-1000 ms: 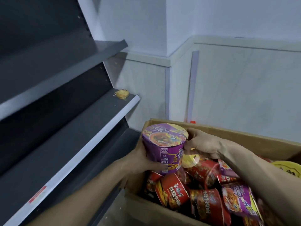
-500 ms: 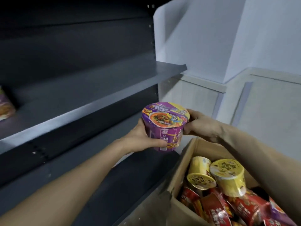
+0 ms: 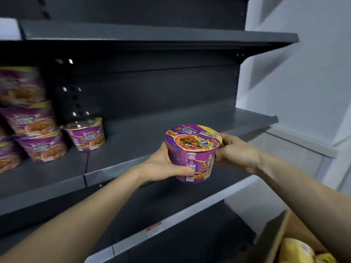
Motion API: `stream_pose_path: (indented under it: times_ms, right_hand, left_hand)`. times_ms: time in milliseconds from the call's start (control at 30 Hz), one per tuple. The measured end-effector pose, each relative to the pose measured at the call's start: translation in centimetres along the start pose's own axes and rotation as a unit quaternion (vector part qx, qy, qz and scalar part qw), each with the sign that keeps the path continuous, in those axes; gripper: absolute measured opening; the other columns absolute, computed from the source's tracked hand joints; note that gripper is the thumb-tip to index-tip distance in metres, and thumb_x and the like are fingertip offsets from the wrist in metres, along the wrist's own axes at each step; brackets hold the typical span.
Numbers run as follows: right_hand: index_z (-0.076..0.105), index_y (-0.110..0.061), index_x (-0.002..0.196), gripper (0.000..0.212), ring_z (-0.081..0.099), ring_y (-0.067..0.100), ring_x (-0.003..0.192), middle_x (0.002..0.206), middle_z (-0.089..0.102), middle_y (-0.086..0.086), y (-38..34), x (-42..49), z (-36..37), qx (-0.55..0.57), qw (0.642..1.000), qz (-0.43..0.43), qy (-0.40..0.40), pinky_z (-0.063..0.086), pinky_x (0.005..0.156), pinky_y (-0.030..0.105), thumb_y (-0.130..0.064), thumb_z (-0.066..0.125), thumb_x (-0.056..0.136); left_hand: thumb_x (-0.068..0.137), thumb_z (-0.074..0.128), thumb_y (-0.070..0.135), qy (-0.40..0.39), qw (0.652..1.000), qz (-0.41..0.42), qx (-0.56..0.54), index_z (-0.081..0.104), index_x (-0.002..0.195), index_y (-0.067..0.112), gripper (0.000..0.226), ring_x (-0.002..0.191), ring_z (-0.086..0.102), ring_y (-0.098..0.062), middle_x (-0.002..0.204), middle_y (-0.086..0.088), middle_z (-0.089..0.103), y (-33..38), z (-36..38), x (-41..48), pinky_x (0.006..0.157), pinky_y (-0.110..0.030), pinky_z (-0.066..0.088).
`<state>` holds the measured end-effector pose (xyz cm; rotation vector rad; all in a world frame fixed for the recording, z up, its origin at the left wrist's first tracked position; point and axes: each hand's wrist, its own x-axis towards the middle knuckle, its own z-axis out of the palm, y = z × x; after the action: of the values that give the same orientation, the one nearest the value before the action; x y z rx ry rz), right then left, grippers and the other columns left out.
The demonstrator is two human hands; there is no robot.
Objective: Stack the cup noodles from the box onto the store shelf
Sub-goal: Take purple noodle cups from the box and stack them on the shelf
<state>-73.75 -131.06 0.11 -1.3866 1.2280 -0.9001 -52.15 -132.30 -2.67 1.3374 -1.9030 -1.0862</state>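
I hold a purple cup of noodles (image 3: 191,154) upright in front of the middle shelf (image 3: 144,141). My left hand (image 3: 163,166) grips its left side with the thumb across the front. My right hand (image 3: 235,152) grips its right side near the rim. On the same shelf to the left stand several purple cups: a stack (image 3: 36,130) at the far left and a single cup (image 3: 86,134) beside it. The cardboard box (image 3: 275,236) sits at the lower right, with yellow-lidded cups (image 3: 296,251) showing inside.
A dark shelf (image 3: 152,35) runs above and a lower shelf (image 3: 171,221) with a white price strip lies below. A white wall (image 3: 303,73) and a pale ledge (image 3: 303,143) close off the right side.
Both hands have lifted the purple cup out of the box and carried it up and left to the middle shelf. The view has swung left, bringing the stacked cups into sight.
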Motion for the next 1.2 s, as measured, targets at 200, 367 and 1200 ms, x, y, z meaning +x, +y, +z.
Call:
stream_pose_path:
  times_ms: [200,367,1200]
  right_hand:
    - [0.049,-0.015,0.126,0.053,0.066,0.019,0.100,0.106,0.068,0.010,-3.7,3.1,6.1,0.003,0.999,-0.036,-0.023,0.057,0.083,0.038,0.017,0.048,0.083]
    - [0.049,-0.014,0.128,0.054,0.065,0.021,0.102,0.106,0.068,0.011,-5.6,5.6,11.0,-0.002,0.998,-0.052,-0.038,0.055,0.084,0.038,0.016,0.046,0.084]
    - [0.048,-0.015,0.125,0.057,0.060,0.021,0.102,0.104,0.064,0.008,-10.3,19.2,21.8,-0.002,0.989,-0.087,-0.118,0.054,0.081,0.035,0.020,0.042,0.079]
  left_hand:
    - [0.060,0.091,0.033,0.036,0.999,-0.004,0.001,0.028,0.139,0.032,0.102,0.110,0.060,-0.002,0.124,0.016,0.058,-1.4,-7.1,-1.9,0.098,-0.027,0.050]
    - [0.062,0.091,0.031,0.072,0.997,-0.009,0.006,0.028,0.139,0.028,0.100,0.107,0.059,0.000,0.123,0.016,0.057,-3.2,-12.0,-4.0,0.089,-0.020,0.051]
    - [0.066,0.088,0.023,0.250,0.965,-0.069,0.018,0.044,0.132,0.021,0.080,0.097,0.064,-0.001,0.111,0.010,0.066,-8.7,-23.8,-3.3,0.092,-0.024,0.053]
